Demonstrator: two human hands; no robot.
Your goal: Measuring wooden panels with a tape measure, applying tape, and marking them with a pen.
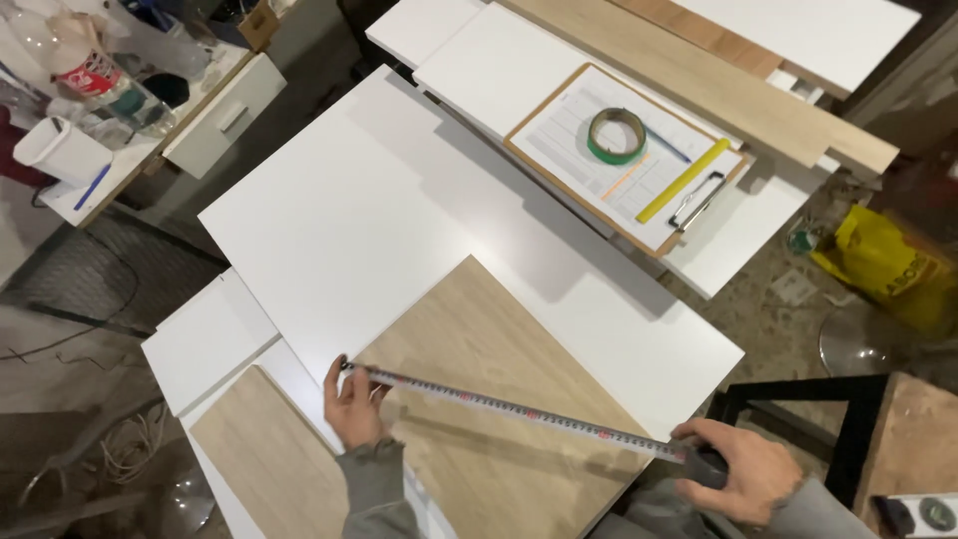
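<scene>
Steel tape measure (519,411) stretched across pale oak-veneer rectangular panel (499,399); left hand (351,407) pinning its hook end, right hand (743,471) clasping its case.

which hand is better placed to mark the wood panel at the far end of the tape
Right, probably. The right hand sits at the tape measure case on the wood panel edge, while the left hand pins the tape's hook end.
</scene>
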